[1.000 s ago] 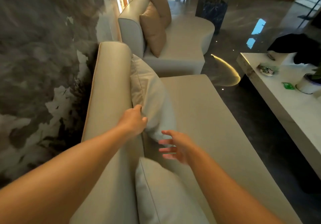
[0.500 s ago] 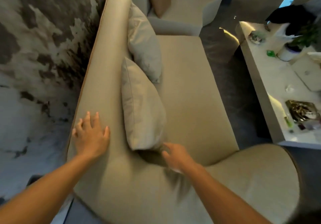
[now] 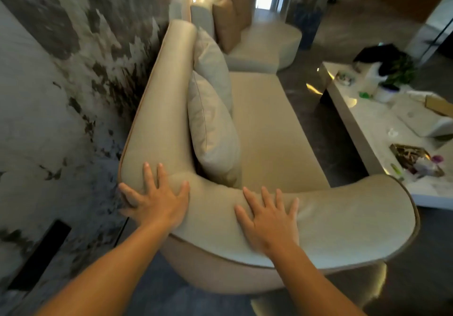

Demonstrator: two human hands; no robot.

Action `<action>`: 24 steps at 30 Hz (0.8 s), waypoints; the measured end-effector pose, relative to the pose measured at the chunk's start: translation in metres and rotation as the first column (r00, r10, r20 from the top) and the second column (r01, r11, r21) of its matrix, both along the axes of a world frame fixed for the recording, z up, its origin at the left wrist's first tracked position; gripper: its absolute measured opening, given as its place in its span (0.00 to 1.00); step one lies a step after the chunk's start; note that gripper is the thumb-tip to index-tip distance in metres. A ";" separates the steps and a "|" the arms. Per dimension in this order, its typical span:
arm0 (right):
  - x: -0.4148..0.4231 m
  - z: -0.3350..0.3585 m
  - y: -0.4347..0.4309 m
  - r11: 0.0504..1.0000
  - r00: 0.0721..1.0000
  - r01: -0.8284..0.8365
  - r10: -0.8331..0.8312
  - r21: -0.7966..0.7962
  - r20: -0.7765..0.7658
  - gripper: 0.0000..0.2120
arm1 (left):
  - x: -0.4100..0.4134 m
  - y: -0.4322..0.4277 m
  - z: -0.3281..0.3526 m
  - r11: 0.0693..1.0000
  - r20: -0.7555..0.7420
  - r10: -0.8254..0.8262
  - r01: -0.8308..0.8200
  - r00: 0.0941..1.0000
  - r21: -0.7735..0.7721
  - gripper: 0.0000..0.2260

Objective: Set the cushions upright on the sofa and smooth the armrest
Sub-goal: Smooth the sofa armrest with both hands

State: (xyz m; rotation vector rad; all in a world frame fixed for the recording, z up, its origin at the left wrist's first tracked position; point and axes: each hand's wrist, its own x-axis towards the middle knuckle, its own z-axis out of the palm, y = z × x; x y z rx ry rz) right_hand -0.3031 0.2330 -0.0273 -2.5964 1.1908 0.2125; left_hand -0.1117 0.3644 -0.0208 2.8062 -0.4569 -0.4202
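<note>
A beige sofa (image 3: 269,124) runs away from me along the wall. Two pale cushions stand upright against its backrest: the near cushion (image 3: 210,131) and the far cushion (image 3: 210,65) behind it. The curved armrest (image 3: 343,212) wraps around the near end. My left hand (image 3: 157,198) lies flat, fingers spread, on the corner where backrest meets armrest. My right hand (image 3: 269,217) lies flat with fingers apart on top of the armrest. Neither hand holds anything.
A marble wall (image 3: 61,95) stands to the left. A white low table (image 3: 397,129) with a plant, a box and small items stands at the right. A second sofa (image 3: 264,46) with brown cushions (image 3: 228,24) sits further back. The floor is dark and glossy.
My hands left the far cushion. Both came back to the near end and now lie flat on the armrest. The view pulled back and rose.
</note>
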 end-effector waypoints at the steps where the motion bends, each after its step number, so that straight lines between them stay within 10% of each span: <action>1: 0.002 0.000 0.001 1.000 1.000 0.016 -0.017 -0.016 -0.020 0.33 | 0.000 -0.002 -0.005 1.000 0.019 0.013 -0.013 1.000 -0.012 0.38; 24: 0.158 -0.008 -0.032 0.971 0.980 0.194 -0.196 -0.139 -0.006 0.36 | 0.160 -0.061 -0.024 0.997 0.204 0.007 0.009 0.979 -0.079 0.40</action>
